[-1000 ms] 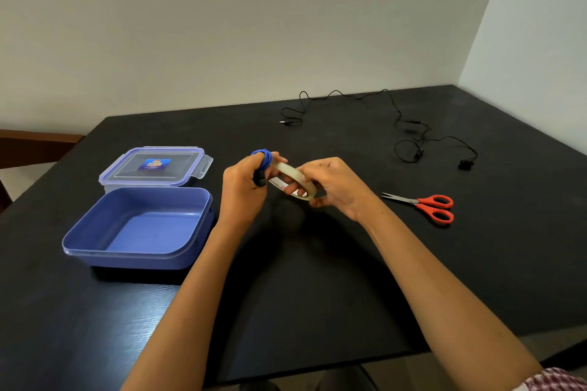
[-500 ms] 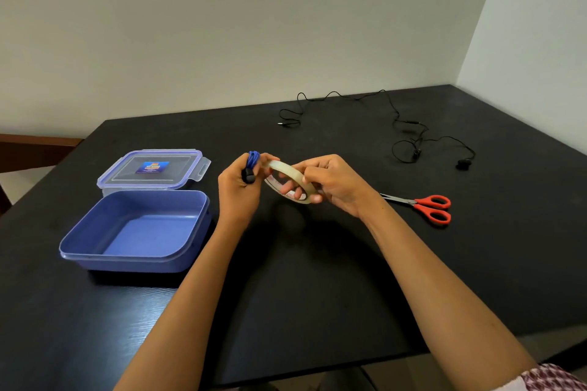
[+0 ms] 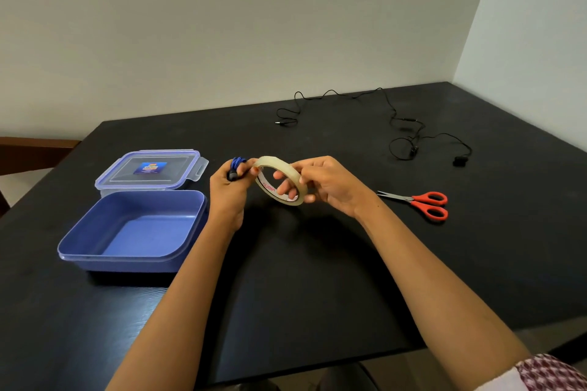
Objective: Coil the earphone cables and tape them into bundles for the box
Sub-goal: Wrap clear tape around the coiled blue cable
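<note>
Above the black tabletop [image 3: 317,279], the left hand [image 3: 227,192] grips a coiled blue earphone cable [image 3: 236,165], while the right hand [image 3: 327,186] holds a roll of clear tape [image 3: 281,179], fingers through its core. The open blue box [image 3: 133,232] and lid [image 3: 149,170] lie left; black earphones [image 3: 409,136] and red-handled scissors [image 3: 425,203] lie right.

One blue cable [image 3: 236,163], one black cable [image 3: 459,161] — one tape [image 3: 276,161], scissors [image 3: 413,199], box [image 3: 127,263], lid [image 3: 127,175]

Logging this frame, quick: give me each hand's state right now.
Left hand: grips the coiled blue earphone cable.
Right hand: holds the tape roll.
</note>
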